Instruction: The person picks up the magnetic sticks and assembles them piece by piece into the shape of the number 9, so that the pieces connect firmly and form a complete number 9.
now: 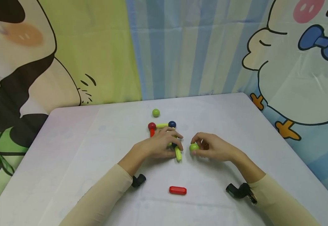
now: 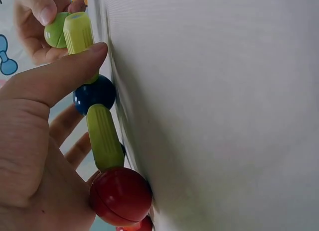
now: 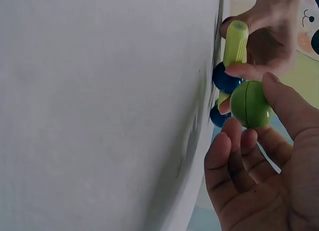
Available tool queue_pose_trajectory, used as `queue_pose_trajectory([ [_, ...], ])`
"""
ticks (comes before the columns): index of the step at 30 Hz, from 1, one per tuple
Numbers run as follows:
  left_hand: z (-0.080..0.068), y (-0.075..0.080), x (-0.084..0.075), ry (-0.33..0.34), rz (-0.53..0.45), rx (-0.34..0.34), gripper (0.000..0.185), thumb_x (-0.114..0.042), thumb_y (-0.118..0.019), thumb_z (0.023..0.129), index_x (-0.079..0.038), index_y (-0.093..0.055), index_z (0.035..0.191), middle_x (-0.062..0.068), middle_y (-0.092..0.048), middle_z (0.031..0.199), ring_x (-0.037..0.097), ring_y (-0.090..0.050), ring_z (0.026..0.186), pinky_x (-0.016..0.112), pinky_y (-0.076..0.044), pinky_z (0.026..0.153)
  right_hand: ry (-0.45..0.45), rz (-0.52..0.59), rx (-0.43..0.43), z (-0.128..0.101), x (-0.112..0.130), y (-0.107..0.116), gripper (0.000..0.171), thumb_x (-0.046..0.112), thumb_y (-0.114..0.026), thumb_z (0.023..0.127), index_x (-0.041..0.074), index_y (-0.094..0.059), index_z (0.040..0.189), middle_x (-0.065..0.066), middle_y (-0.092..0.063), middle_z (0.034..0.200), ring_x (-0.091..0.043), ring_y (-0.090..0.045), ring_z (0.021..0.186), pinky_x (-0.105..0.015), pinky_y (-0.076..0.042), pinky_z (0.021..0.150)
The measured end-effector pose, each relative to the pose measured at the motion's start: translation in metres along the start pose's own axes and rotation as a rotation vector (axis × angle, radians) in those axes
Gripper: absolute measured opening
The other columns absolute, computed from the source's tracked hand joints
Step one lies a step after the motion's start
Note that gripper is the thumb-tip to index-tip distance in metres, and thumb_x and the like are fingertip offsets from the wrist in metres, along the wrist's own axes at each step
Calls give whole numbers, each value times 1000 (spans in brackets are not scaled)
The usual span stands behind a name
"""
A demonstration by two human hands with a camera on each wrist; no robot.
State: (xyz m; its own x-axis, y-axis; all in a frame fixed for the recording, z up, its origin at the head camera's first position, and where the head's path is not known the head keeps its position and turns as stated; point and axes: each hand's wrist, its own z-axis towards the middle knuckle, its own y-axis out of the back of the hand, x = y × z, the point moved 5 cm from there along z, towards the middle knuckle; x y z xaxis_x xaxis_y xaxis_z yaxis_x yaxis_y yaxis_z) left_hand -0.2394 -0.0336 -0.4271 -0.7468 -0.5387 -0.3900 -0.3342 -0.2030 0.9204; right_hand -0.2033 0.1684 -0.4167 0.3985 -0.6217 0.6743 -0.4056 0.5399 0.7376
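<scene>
My left hand (image 1: 159,143) lies over a joined figure of balls and rods, its thumb and a finger pinching a yellow-green rod (image 1: 178,154) beside a blue ball (image 2: 94,95). Past that ball, another yellow-green rod (image 2: 105,136) leads to a red ball (image 2: 121,197). At the far side of the figure are a second red ball (image 1: 151,126), a red rod (image 1: 152,133) and a dark blue ball (image 1: 172,124); the hand hides part of it. My right hand (image 1: 216,147) pinches a green ball (image 3: 250,104) between thumb and fingertips, just right of the pinched rod.
A loose green ball (image 1: 155,113) sits beyond the figure. Nearer the front lies a red rod (image 1: 177,190). Everything rests on a white-covered table (image 1: 96,150), with a printed curtain (image 1: 181,47) behind its back edge. Black wrist cameras (image 1: 238,191) hang below both sleeves.
</scene>
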Motion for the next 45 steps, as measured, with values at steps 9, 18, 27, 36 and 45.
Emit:
queue_pose_trajectory([
  [9, 1, 4, 9, 55, -33, -12, 21, -27, -80, 89, -39, -75, 105, -13, -61, 140, 27, -29, 147, 60, -26, 113, 50, 22, 90, -3, 14, -17, 27, 36, -73, 96, 20, -64, 116, 6, -58, 88, -14, -59, 84, -27, -52, 76],
  [18, 3, 4, 13, 51, -40, -11, 19, -26, -79, 90, -37, -76, 105, -11, -62, 139, 27, -28, 147, 59, -28, 111, 54, 44, 159, 2, 25, -31, 26, 40, -72, 97, 27, -64, 119, 13, -64, 102, -12, -61, 86, -27, -52, 78],
  [27, 2, 6, 13, 52, -43, -10, 20, -25, -78, 90, -38, -76, 105, -12, -62, 139, 25, -28, 148, 57, -28, 112, 62, 63, 155, 1, 28, -36, 24, 37, -75, 94, 28, -66, 114, 14, -67, 99, -10, -63, 83, -27, -53, 75],
  [36, 2, 7, 14, 62, -47, -13, 19, -26, -78, 91, -38, -75, 105, -12, -62, 139, 25, -27, 148, 58, -26, 113, 62, 58, 115, 3, 28, -37, 28, 36, -76, 94, 26, -65, 117, 12, -67, 98, -10, -61, 76, -25, -51, 68],
  [45, 3, 4, 15, 60, -54, -11, 21, -24, -78, 91, -38, -75, 105, -11, -62, 140, 27, -26, 149, 59, -26, 114, 68, 69, 94, 4, 24, -40, 31, 38, -78, 92, 24, -65, 117, 7, -64, 86, -10, -58, 72, -24, -48, 63],
])
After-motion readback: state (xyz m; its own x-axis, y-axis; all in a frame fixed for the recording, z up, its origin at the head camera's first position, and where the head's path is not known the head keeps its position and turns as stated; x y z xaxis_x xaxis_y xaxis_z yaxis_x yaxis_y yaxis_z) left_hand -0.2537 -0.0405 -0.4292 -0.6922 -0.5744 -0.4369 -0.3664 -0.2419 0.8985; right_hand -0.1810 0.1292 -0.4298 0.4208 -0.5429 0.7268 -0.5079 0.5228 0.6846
